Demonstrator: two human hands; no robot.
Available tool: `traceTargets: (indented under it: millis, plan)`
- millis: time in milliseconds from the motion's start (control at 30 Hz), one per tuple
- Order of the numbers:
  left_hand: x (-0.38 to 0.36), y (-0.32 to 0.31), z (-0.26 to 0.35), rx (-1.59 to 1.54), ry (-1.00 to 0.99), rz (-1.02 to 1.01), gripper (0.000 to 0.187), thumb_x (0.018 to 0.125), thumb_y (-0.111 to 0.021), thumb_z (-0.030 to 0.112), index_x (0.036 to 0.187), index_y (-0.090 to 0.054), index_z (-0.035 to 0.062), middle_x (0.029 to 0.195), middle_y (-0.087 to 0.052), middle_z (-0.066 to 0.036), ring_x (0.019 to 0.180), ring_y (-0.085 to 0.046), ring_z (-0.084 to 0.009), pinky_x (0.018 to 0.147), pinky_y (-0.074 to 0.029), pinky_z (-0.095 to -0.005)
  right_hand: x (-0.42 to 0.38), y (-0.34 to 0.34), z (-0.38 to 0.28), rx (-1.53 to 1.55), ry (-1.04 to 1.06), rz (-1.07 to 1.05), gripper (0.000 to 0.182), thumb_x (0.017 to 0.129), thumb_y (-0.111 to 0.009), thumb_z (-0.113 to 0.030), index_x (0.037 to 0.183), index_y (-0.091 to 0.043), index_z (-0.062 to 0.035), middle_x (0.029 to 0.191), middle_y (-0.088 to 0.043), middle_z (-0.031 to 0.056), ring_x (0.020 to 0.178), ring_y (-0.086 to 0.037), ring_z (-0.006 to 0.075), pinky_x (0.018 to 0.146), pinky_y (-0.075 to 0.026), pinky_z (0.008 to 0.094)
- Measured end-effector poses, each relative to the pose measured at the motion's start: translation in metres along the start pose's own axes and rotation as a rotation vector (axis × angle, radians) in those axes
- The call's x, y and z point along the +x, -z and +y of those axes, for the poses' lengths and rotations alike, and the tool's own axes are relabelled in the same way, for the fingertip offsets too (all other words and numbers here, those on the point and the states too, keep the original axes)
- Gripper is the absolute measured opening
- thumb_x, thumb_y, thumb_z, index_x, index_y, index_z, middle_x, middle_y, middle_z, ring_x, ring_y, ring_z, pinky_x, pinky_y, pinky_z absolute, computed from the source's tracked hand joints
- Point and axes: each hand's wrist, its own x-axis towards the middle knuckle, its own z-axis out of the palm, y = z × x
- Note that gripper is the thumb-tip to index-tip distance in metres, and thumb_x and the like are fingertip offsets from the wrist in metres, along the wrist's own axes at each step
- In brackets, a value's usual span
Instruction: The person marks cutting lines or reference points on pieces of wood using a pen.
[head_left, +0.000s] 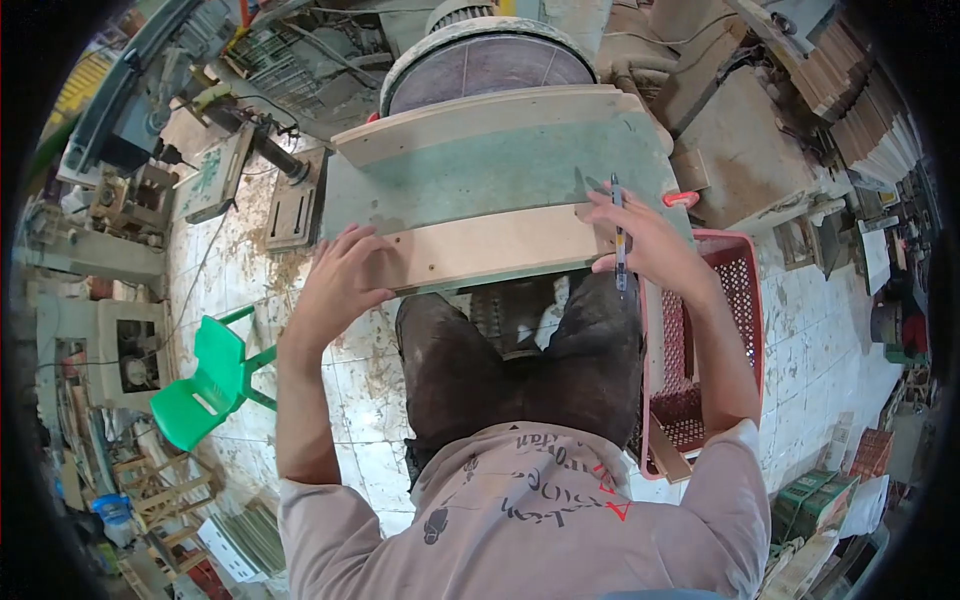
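Note:
A pale wooden board [500, 245] with small dark holes or knots lies along the near edge of a greenish worktop [480, 185]. My left hand [345, 272] grips its left end, thumb at the near edge and fingers over the top. At the right end, my right hand [650, 240] holds the board between thumb and fingers. A pen [618, 245] is also tucked between the fingers of that hand, pointing away from me. Behind, another long wooden strip [490, 118] runs along the worktop's far side, before a large round disc [490, 72].
To the right of my legs stands a red plastic crate [755, 330] with wood pieces in it. A green chair [210, 380] is on the tiled floor at left. A drill-like machine [285, 165] stands left of the worktop. Stacked boards [870, 125] are at the far right.

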Motion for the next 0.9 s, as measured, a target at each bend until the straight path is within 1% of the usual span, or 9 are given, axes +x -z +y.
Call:
traceTargets:
  millis: [33, 67, 100, 167, 200, 333, 400, 733, 900]
  plan:
    - [0.004, 0.003, -0.001, -0.061, 0.005, -0.065, 0.057, 0.067, -0.079, 0.014, 0.118, -0.056, 0.0087, 0.13, -0.053, -0.01, 0.124, -0.047, -0.031, 0.105, -0.037, -0.0409, 0.003, 0.002, 0.0, 0.002, 0.005, -0.001, 0.056, 0.068, -0.081, -0.02, 0.117, -0.055, -0.0109, 0.137, -0.05, 0.014, 0.13, -0.043, 0.035, 0.106, -0.037, 0.0436]
    - [0.006, 0.005, -0.001, -0.122, 0.011, -0.132, 0.056, 0.067, -0.079, 0.014, 0.117, -0.056, 0.0086, 0.128, -0.054, -0.01, 0.122, -0.049, -0.0315, 0.104, -0.038, -0.0406, 0.005, 0.004, -0.001, 0.05, -0.061, -0.066, 0.055, 0.069, -0.081, -0.02, 0.116, -0.056, -0.0102, 0.136, -0.052, 0.0131, 0.128, -0.044, 0.0339, 0.105, -0.038, 0.0421]
    - [0.008, 0.007, 0.0, -0.12, 0.015, -0.132, 0.056, 0.067, -0.079, 0.014, 0.117, -0.056, 0.0086, 0.128, -0.054, -0.01, 0.122, -0.049, -0.0315, 0.104, -0.038, -0.0406, 0.008, 0.007, -0.003, 0.097, -0.126, -0.133, 0.053, 0.069, -0.08, -0.019, 0.116, -0.056, -0.0094, 0.134, -0.053, 0.0121, 0.127, -0.046, 0.0328, 0.105, -0.038, 0.0405]
    - [0.009, 0.009, 0.001, -0.198, 0.04, -0.176, 0.054, 0.066, -0.079, 0.014, 0.115, -0.057, 0.0078, 0.125, -0.056, -0.011, 0.116, -0.053, -0.0321, 0.1, -0.042, -0.0396, 0.01, 0.01, -0.003, 0.107, -0.104, -0.14, 0.051, 0.07, -0.08, -0.02, 0.115, -0.056, -0.009, 0.132, -0.054, 0.0119, 0.123, -0.049, 0.0326, 0.102, -0.04, 0.0403]
    - [0.009, 0.008, 0.0, -0.199, 0.044, -0.179, 0.054, 0.066, -0.079, 0.014, 0.115, -0.057, 0.0078, 0.125, -0.056, -0.011, 0.116, -0.053, -0.0321, 0.1, -0.042, -0.0396, 0.01, 0.011, -0.003, 0.115, -0.085, -0.146, 0.05, 0.071, -0.079, -0.02, 0.113, -0.056, -0.0085, 0.13, -0.056, 0.0117, 0.12, -0.052, 0.0324, 0.1, -0.042, 0.04]
    - [0.008, 0.007, -0.003, -0.168, 0.003, -0.148, 0.052, 0.067, -0.079, 0.015, 0.114, -0.059, 0.0072, 0.123, -0.057, -0.01, 0.112, -0.056, -0.0316, 0.097, -0.045, -0.0388, 0.008, 0.011, -0.003, 0.1, -0.036, -0.129, 0.048, 0.073, -0.078, -0.02, 0.114, -0.056, -0.0082, 0.128, -0.056, 0.0124, 0.118, -0.053, 0.0324, 0.099, -0.043, 0.0394]
    - [0.008, 0.006, -0.004, -0.156, -0.012, -0.136, 0.051, 0.067, -0.079, 0.015, 0.113, -0.059, 0.0071, 0.123, -0.057, -0.01, 0.112, -0.056, -0.0313, 0.097, -0.045, -0.039, 0.007, 0.008, 0.0, 0.084, 0.021, -0.07, 0.048, 0.07, -0.079, -0.019, 0.111, -0.054, -0.0097, 0.12, -0.059, 0.0111, 0.111, -0.056, 0.0329, 0.094, -0.045, 0.0412]
    - [0.005, 0.003, -0.009, -0.113, -0.044, -0.117, 0.048, 0.068, -0.078, 0.018, 0.112, -0.062, 0.0086, 0.126, -0.056, -0.009, 0.115, -0.055, -0.0293, 0.098, -0.045, -0.038, 0.009, 0.01, 0.002, 0.073, 0.054, -0.075, 0.047, 0.071, -0.078, -0.021, 0.11, -0.054, -0.009, 0.119, -0.06, 0.0104, 0.109, -0.056, 0.0324, 0.093, -0.044, 0.0415]
    - [0.005, 0.002, -0.013, -0.127, -0.057, -0.109, 0.048, 0.069, -0.079, 0.019, 0.113, -0.062, 0.0089, 0.126, -0.056, -0.01, 0.114, -0.055, -0.0298, 0.098, -0.045, -0.0376, 0.01, 0.01, 0.004, 0.076, 0.071, -0.089, 0.047, 0.07, -0.079, -0.022, 0.108, -0.055, -0.0084, 0.121, -0.06, 0.0097, 0.112, -0.054, 0.0317, 0.094, -0.043, 0.0405]
